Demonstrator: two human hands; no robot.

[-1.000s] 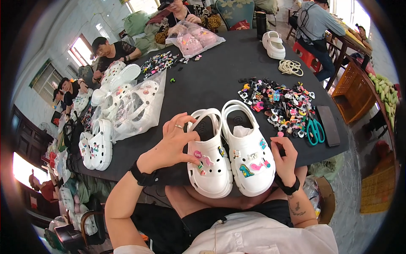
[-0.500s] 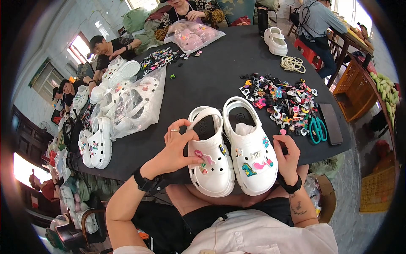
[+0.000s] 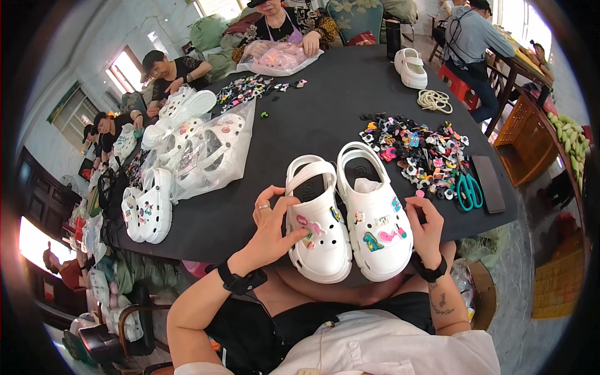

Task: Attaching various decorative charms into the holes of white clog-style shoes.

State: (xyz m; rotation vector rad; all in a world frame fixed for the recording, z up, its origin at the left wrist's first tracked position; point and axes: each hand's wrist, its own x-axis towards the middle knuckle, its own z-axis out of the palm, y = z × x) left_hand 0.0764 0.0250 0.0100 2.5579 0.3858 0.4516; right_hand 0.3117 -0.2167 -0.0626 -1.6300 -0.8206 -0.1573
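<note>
A pair of white clogs stands side by side at the near table edge, toes toward me. My left hand [image 3: 272,228] grips the left clog [image 3: 322,265] by its outer side, its thumb on the charms at the front. That clog carries pink, green and dark charms. My right hand [image 3: 428,231] curls against the outer side of the right clog [image 3: 381,265], with some fingertips hidden. A teal dinosaur, a pink charm, a blue one and pale ones sit on this clog. White stuffing shows inside its opening.
Right of the clogs lie a heap of loose charms [image 3: 419,153], teal scissors [image 3: 469,192] and a dark flat block [image 3: 488,184]. Rope [image 3: 434,100] and another white pair [image 3: 410,69] are farther back. Bagged clogs [image 3: 215,153] lie left. Co-workers sit around the table.
The clogs and my left hand appear slightly farther right, and the clogs' heels sit a bit farther apart. Across the table, a person's hands have come down onto the bag of pink clogs.
</note>
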